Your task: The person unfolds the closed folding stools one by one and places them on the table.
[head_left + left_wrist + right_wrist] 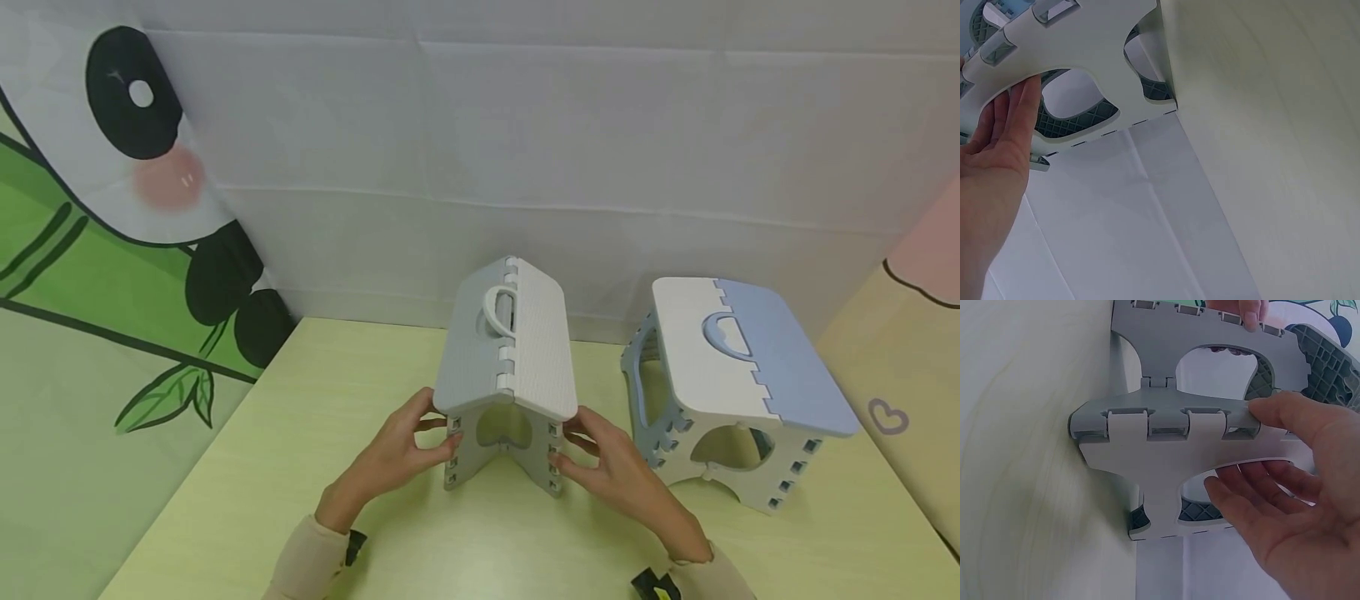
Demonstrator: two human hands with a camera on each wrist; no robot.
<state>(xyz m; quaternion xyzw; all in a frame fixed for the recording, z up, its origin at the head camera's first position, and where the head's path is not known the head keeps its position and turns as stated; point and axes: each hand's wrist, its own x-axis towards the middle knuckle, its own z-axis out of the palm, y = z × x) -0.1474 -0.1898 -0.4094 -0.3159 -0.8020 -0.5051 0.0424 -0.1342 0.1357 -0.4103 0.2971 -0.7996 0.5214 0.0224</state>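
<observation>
A grey-and-white folding stool [536, 342] stands partly folded in the middle of the table, its two top halves sloping like a roof and its front panel bent inward in a V. My left hand [401, 450] grips the stool's left front edge. On the other side, my right hand [611, 467] holds the right front edge. In the left wrist view, the left hand's fingers [1019, 109] reach into the opening of a side panel. The right wrist view shows the right thumb [1279, 409] on the hinged edge, with the other fingers curled into the side opening below.
To the right on the table [247, 500] stands a second folding stool [693, 358], white and blue, fully unfolded with a flat top. A pale creased backdrop [525, 133] hangs behind the table; a cartoon-printed cloth [97, 275] covers the left side.
</observation>
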